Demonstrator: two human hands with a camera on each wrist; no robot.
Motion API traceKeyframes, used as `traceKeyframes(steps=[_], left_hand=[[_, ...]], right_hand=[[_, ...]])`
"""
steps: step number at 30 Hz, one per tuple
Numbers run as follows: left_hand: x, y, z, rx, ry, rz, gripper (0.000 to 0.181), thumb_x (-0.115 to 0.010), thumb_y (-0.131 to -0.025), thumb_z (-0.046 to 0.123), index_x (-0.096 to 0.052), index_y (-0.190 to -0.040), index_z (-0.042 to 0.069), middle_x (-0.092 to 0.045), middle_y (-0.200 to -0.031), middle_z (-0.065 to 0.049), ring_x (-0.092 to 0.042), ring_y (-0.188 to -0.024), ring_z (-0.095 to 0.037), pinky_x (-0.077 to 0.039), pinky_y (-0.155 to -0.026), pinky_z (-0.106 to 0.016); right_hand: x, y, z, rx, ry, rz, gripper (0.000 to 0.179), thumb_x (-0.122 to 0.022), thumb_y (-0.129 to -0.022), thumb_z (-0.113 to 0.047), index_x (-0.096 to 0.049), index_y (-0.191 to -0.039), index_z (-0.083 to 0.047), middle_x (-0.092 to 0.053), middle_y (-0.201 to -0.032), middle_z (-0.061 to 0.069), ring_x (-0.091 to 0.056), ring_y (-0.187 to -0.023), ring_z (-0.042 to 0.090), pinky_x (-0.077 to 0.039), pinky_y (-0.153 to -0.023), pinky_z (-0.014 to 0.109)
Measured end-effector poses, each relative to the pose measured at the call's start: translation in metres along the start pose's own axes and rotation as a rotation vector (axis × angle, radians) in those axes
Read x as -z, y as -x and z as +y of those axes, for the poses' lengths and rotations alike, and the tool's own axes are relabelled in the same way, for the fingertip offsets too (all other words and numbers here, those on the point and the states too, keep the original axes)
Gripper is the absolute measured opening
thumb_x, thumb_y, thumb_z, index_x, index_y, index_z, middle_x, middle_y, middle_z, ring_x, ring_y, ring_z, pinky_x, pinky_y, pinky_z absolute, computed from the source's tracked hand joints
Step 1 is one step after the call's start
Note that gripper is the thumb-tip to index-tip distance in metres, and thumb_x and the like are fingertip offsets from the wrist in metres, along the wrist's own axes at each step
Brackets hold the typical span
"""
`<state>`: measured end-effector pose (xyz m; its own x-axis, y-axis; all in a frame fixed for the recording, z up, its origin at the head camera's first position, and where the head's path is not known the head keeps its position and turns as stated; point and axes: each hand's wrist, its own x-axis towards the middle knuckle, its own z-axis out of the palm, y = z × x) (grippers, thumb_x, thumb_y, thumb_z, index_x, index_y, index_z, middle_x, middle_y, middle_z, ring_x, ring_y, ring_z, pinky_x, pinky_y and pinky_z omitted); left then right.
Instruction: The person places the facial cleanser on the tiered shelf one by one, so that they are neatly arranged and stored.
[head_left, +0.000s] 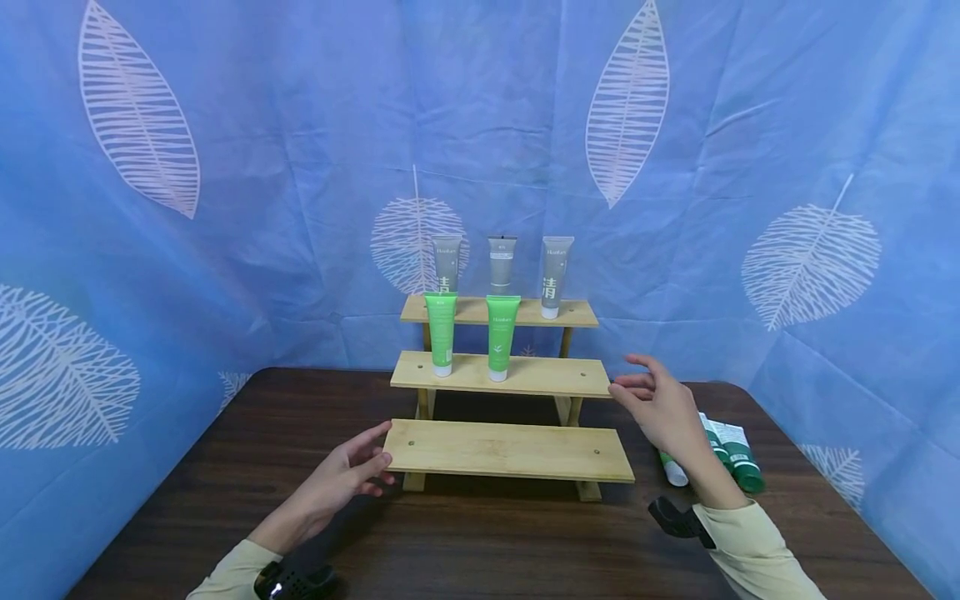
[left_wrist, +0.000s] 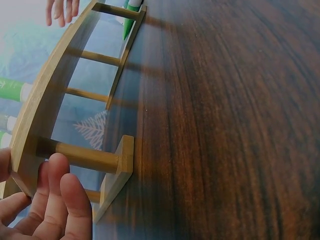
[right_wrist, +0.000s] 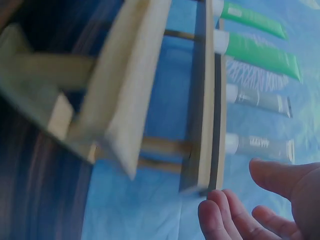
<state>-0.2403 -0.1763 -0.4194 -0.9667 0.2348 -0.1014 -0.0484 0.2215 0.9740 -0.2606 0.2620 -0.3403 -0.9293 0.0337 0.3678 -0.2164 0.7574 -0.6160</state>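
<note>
A three-step wooden display stand point(head_left: 510, 450) stands on the table. My left hand point(head_left: 345, 475) holds the left end of its lowest step, thumb on one side and fingers on the other. My right hand point(head_left: 663, 417) is beside the right end of the middle step, thumb and fingers apart with nothing between them; whether it touches the wood I cannot tell. On the middle step two green tubes point(head_left: 502, 337) stand upright on white caps, at the left and centre. Three grey tubes point(head_left: 555, 275) stand along the top step, two partly hidden behind the green ones.
White-and-green tubes point(head_left: 738, 458) lie on the dark wooden table point(head_left: 465, 550) at the right, partly hidden by my right forearm. A blue cloth point(head_left: 300, 208) with white leaf prints hangs behind the table.
</note>
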Motion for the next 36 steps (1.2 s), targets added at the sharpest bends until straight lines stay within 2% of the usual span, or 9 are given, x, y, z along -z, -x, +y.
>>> traceKeyframes(steps=[7, 14, 17, 20, 26, 31, 36], left_hand=[[0.001, -0.001, -0.001, 0.009, 0.015, 0.011, 0.066, -0.062, -0.104, 0.023, -0.031, -0.161, 0.011, -0.060, -0.116, -0.014, -0.066, -0.094, -0.023, -0.055, -0.079, -0.036], [0.002, 0.000, -0.002, -0.008, 0.016, -0.019, 0.069, -0.061, -0.104, 0.025, -0.028, -0.162, 0.008, -0.060, -0.115, -0.013, -0.066, -0.095, -0.023, -0.055, -0.080, -0.036], [0.002, 0.000, -0.002, -0.006, 0.017, -0.021, 0.069, -0.061, -0.104, 0.025, -0.028, -0.162, 0.008, -0.061, -0.116, -0.013, -0.066, -0.095, -0.023, -0.055, -0.080, -0.037], [0.001, 0.000, -0.001, -0.001, 0.015, -0.021, 0.068, -0.061, -0.104, 0.025, -0.028, -0.162, 0.009, -0.061, -0.117, -0.013, -0.066, -0.095, -0.023, -0.055, -0.080, -0.037], [0.001, 0.000, 0.000, 0.002, 0.010, -0.017, 0.067, -0.060, -0.104, 0.025, -0.029, -0.161, 0.009, -0.062, -0.118, -0.014, -0.066, -0.095, -0.023, -0.055, -0.080, -0.037], [0.000, 0.000, 0.000, 0.006, 0.009, -0.004, 0.067, -0.061, -0.104, 0.024, -0.030, -0.161, 0.009, -0.062, -0.120, -0.015, -0.065, -0.094, -0.023, -0.055, -0.080, -0.037], [0.000, 0.001, 0.000, 0.000, 0.007, -0.002, 0.066, -0.060, -0.104, 0.024, -0.029, -0.161, 0.009, -0.062, -0.121, -0.016, -0.066, -0.094, -0.023, -0.055, -0.080, -0.037]], right_hand=[[0.018, 0.015, 0.031, 0.000, 0.058, -0.008, 0.061, -0.064, -0.102, -0.030, -0.042, -0.150, 0.001, -0.071, -0.119, 0.023, -0.069, -0.108, 0.042, -0.055, -0.083, 0.055], [0.031, 0.028, 0.054, -0.016, 0.151, -0.035, 0.057, -0.066, -0.101, -0.027, -0.047, -0.144, 0.004, -0.071, -0.115, 0.025, -0.068, -0.106, 0.046, -0.055, -0.082, 0.058], [0.038, 0.031, 0.062, -0.039, 0.162, -0.087, 0.053, -0.067, -0.100, -0.025, -0.050, -0.141, 0.004, -0.070, -0.114, 0.027, -0.070, -0.102, 0.044, -0.056, -0.078, 0.055], [0.045, 0.032, 0.070, -0.074, 0.179, -0.175, 0.052, -0.067, -0.100, -0.026, -0.051, -0.140, 0.004, -0.070, -0.113, 0.027, -0.071, -0.098, 0.040, -0.057, -0.072, 0.050], [0.053, 0.028, 0.084, -0.125, 0.187, -0.355, 0.050, -0.066, -0.100, -0.024, -0.053, -0.139, 0.005, -0.073, -0.105, 0.017, -0.070, -0.088, 0.028, -0.053, -0.067, 0.040], [0.048, 0.027, 0.094, -0.151, 0.143, -0.418, 0.045, -0.065, -0.100, -0.015, -0.053, -0.137, 0.007, -0.074, -0.102, 0.012, -0.070, -0.088, 0.025, -0.053, -0.067, 0.039], [0.041, 0.024, 0.099, -0.170, 0.168, -0.419, 0.041, -0.066, -0.099, -0.013, -0.056, -0.132, 0.008, -0.074, -0.098, 0.010, -0.070, -0.087, 0.023, -0.054, -0.068, 0.039]])
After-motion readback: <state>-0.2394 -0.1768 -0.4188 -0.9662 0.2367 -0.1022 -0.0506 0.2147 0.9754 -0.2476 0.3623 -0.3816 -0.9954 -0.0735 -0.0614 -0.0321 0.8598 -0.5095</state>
